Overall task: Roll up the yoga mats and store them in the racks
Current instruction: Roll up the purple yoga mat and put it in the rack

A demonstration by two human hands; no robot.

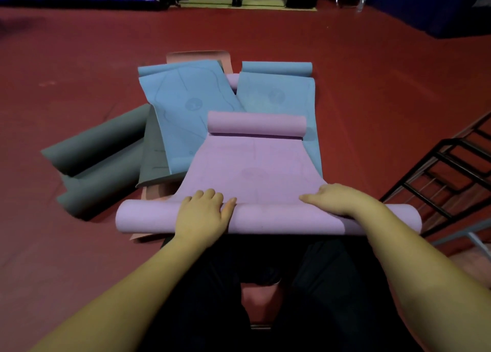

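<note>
Kneeling on the red floor (pixel 79 67), we press both hands onto the near roll of the purple yoga mat (pixel 252 165), a soft, matte foam sheet curled into a smooth tube at each end. Our left hand (pixel 203 213) lies flat on top of the roll, its fingers (pixel 210 195) loosely spread and curving over the tube's far side. Our right hand (pixel 334 199) rests on the same roll further along, thumb stretched toward the left hand; its other fingers are tucked over the far edge, so we cannot tell how they lie. Just beyond our fingertips the flat middle of the mat runs away to its second, smaller roll. Past that, two blue mats (pixel 183 104) with faint printed lines lie partly unrolled, their far ends curled. Out beyond the left hand's fingers sits a grey mat (pixel 98 149), thick and dull, with two fat rolls. A salmon-pink mat (pixel 196 55) shows beneath the pile. Off to the side of the right hand stands a black metal rack (pixel 449 171) of thin bars.
</note>
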